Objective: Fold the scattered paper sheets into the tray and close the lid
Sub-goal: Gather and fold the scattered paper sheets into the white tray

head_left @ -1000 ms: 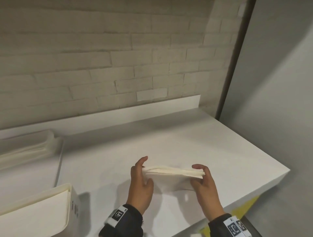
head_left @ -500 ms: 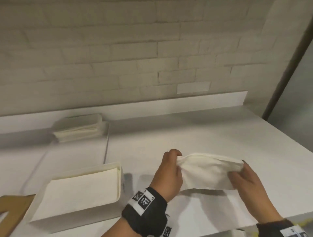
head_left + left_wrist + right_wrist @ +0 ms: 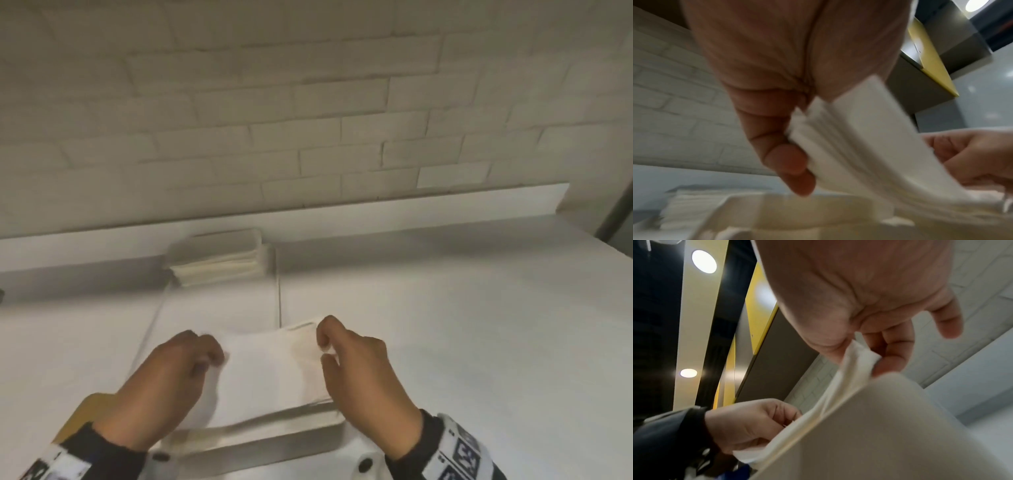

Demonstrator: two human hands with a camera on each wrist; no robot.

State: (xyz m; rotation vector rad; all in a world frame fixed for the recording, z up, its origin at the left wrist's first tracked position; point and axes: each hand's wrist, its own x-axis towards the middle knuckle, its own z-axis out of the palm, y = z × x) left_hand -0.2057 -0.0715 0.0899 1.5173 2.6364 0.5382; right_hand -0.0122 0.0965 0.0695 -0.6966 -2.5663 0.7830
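A stack of folded white paper sheets (image 3: 270,373) hangs over the open white tray (image 3: 274,445) at the near edge of the counter. My left hand (image 3: 205,353) grips the stack's left edge, fingers curled under it; the left wrist view shows the layered sheets (image 3: 859,146) pinched between thumb and fingers. My right hand (image 3: 325,346) pinches the right edge, and the right wrist view shows that edge of the stack (image 3: 855,363) held between thumb and fingers above the tray wall (image 3: 879,434). The tray's inside is mostly hidden by the sheets. No lid shows.
Another pile of folded white sheets (image 3: 219,263) lies at the back of the counter against the brick wall. A seam (image 3: 278,291) runs across the white counter. A brown cardboard piece (image 3: 82,418) sticks out under my left forearm.
Both hands have carried the paper stack leftward from the bare counter to above the tray. The view has swung left with them.
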